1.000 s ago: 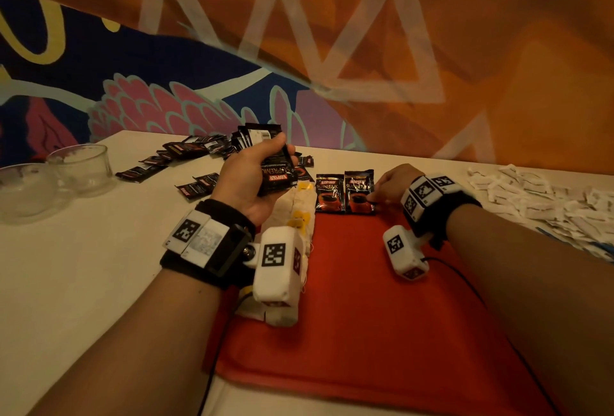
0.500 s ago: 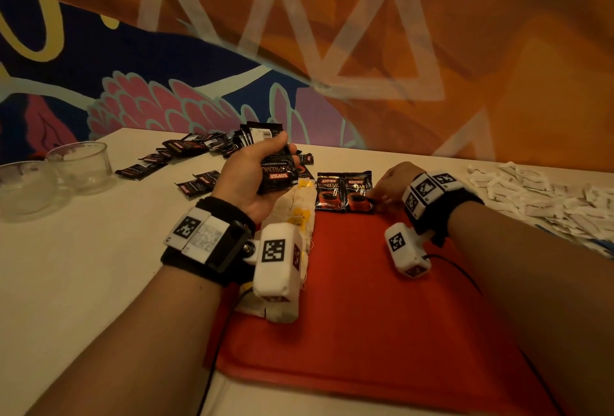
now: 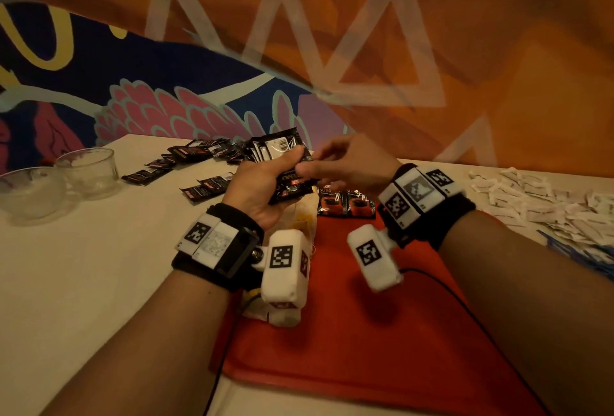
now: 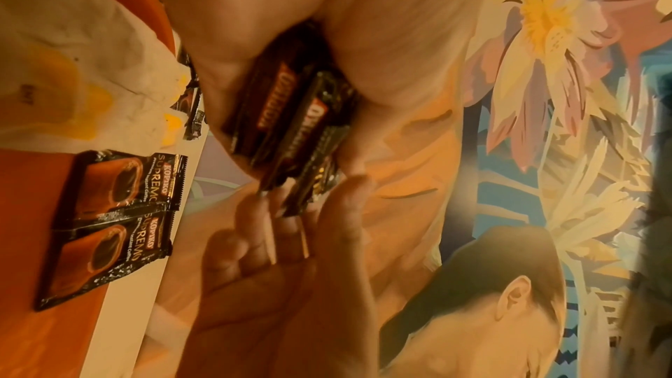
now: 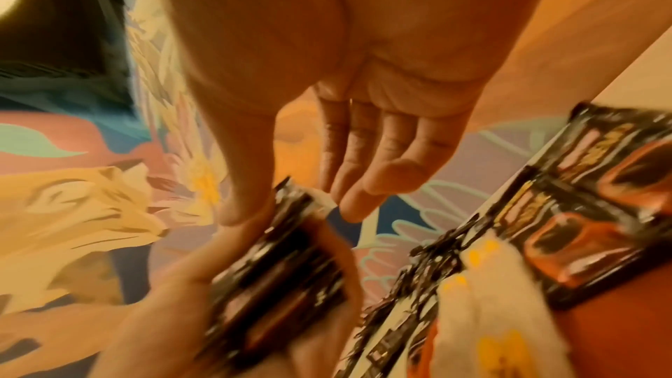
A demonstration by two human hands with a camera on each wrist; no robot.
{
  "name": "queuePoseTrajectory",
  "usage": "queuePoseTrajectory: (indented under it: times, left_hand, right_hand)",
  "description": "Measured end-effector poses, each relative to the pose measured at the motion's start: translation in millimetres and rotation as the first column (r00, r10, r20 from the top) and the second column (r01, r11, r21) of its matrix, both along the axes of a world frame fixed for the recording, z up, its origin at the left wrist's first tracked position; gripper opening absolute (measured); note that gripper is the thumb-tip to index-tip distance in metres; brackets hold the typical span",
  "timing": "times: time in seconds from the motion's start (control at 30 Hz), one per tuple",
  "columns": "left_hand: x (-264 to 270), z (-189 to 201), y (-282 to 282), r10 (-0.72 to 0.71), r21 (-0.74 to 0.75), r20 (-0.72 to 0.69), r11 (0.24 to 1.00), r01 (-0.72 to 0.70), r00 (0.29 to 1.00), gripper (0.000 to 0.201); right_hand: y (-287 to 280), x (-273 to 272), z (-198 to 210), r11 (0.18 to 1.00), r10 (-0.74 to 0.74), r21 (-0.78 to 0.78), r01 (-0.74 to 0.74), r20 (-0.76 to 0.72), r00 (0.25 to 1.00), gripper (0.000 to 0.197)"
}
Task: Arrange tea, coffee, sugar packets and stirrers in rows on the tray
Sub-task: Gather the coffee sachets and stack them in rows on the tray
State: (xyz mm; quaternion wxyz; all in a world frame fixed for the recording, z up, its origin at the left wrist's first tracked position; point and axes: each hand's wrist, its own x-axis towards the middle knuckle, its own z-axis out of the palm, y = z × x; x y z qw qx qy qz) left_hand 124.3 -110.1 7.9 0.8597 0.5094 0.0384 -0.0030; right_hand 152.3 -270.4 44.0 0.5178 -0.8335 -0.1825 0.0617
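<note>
a stack of coffee packets (image 3: 288, 169) sits clamped in the left hand (image 3: 257, 187) above the tray's (image 3: 358, 342) far edge – a supply to deal from. right hand (image 3: 349, 166) fingers (image 5: 349, 183) reach its top, loosely extended, pinching nothing yet. below them, two packets (image 3: 345, 204) already start a row.

You hold a stack of black coffee packets (image 3: 288, 171) upright above the red tray (image 3: 382, 342); two coffee packets (image 3: 345, 204) lie flat, side by side, at its far edge.

Left hand (image 3: 257, 188) around coffee packets (image 3: 287, 166), right hand (image 3: 349, 163) at them.
</note>
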Motion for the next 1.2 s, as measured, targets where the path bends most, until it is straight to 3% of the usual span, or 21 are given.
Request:
queuePoseTrajectory:
  times: [0.17,0.37,0.47,0.53,0.6,0.7,0.77,0.83,0.9,1.07,1.2]
  left_hand:
    - [-2.3,4.8,-2.6,-0.005,-0.077,0.014,0.997,0.006,1.000,0.059]
    - [2.6,7.0,6.3,-0.139,-0.218,-0.114,0.970,0.111,0.984,0.074]
    - [-1.6,7.9,8.2,-0.235,-0.290,-0.092,0.936,0.199,0.968,0.057]
    - [-4.2,10.1,9.4,-0.240,-0.331,-0.066,0.921,0.206,0.969,0.038]
    - [-5.4,10.7,9.1,-0.193,-0.279,-0.054,0.945,0.171,0.980,0.025]
    - [-3.3,7.1,4.2,-0.067,-0.110,-0.079,0.992,0.058,0.995,0.035]
    - [-2.0,5.3,0.8,0.022,-0.052,-0.059,0.998,-0.025,0.998,0.031]
    - [-1.2,4.3,-1.9,0.068,-0.015,-0.017,0.998,-0.069,0.998,0.028]
    - [-1.0,2.3,-5.1,0.074,0.012,0.010,0.997,-0.074,0.997,0.032]
    - [-5.1,6.3,2.7,-0.032,-0.025,0.092,0.999,0.035,0.995,0.045]
    - [-3.3,8.3,10.5,-0.013,-0.062,0.102,0.998,0.019,0.995,0.045]
  right_hand:
    - [7.1,-2.7,5.2,0.998,-0.056,0.040,0.053,0.060,0.997,0.021]
    - [-3.7,-6.0,14.2,0.990,-0.137,0.073,0.117,0.394,0.909,0.009]
    - [-5.1,-2.2,10.2,0.983,-0.178,0.051,0.176,0.498,0.849,0.015]
    - [-8.0,1.4,6.8,0.985,-0.162,0.041,0.167,0.544,0.823,0.020]
    - [-10.5,2.3,4.9,0.988,-0.149,0.054,0.144,0.561,0.814,0.024]
    - [-10.6,2.0,2.7,0.979,-0.204,0.109,0.174,0.438,0.875,0.023]
    - [-8.1,-1.6,3.7,0.926,-0.208,0.337,0.167,0.090,0.974,0.018]
    - [-5.8,-6.0,4.8,0.871,-0.085,0.465,0.159,-0.176,0.981,0.008]
    - [-4.8,-7.7,4.8,0.906,-0.046,0.405,0.123,-0.196,0.980,0.018]
    - [-7.4,-0.7,4.9,0.949,-0.086,0.296,0.105,-0.078,0.993,0.024]
    - [-11.0,1.2,2.8,0.997,-0.026,0.071,0.030,-0.048,0.998,0.014]
